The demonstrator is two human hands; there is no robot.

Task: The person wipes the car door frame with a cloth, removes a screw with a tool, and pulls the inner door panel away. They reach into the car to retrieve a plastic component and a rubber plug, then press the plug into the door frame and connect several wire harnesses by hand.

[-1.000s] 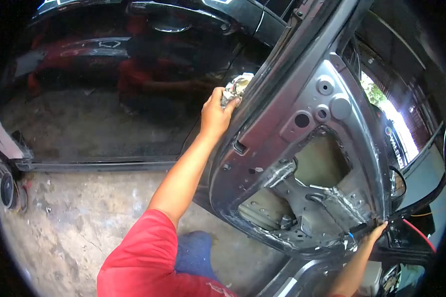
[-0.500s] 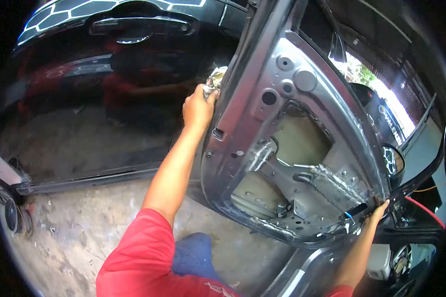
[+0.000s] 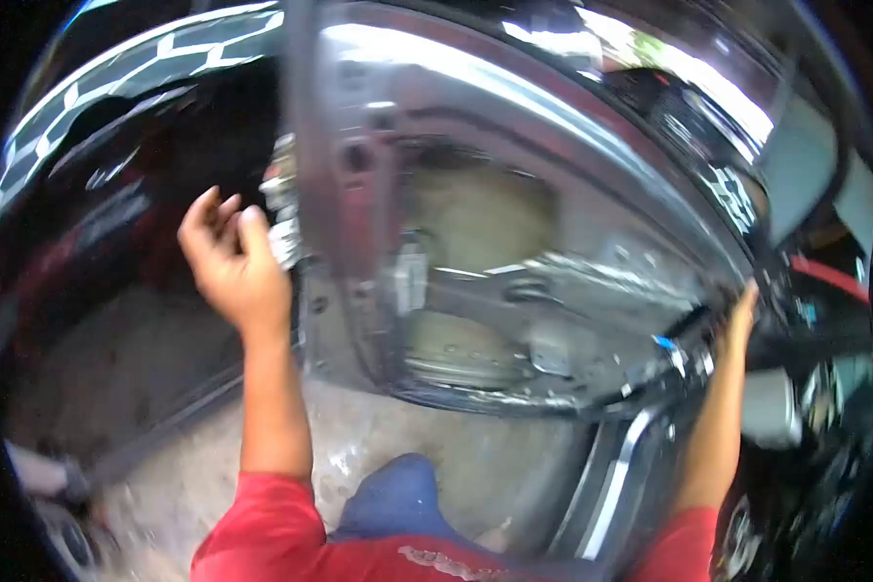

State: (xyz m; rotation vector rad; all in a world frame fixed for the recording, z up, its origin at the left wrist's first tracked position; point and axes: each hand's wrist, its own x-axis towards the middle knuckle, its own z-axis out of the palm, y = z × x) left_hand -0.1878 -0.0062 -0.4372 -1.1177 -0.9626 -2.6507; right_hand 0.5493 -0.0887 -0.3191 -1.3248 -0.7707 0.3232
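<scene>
A dark grey car door (image 3: 640, 281), its inner trim off, stands open before me, smeared by motion. My left hand (image 3: 238, 262) is at its left edge, fingers loosely curled and apart, with nothing seen in them. Just beyond that hand, a crumpled whitish and yellowish thing (image 3: 283, 189) sits against the edge; what it is I cannot make out. My right hand (image 3: 740, 306) grips the hinge-side edge of the door, its fingers partly hidden. Close to it, a blue bit (image 3: 664, 342) shows among dark wiring.
To the left is a glossy black car body panel (image 3: 97, 262). The concrete floor (image 3: 359, 417) and my knee (image 3: 393, 500) are below. A door sill (image 3: 611, 495) with a pale strip runs at lower right, and another dark vehicle (image 3: 689, 116) is behind the door.
My left hand has let go of the crumpled thing and drawn back from it, fingers opening. The view has swung, so the door appears farther left and higher. My right hand stays on the door.
</scene>
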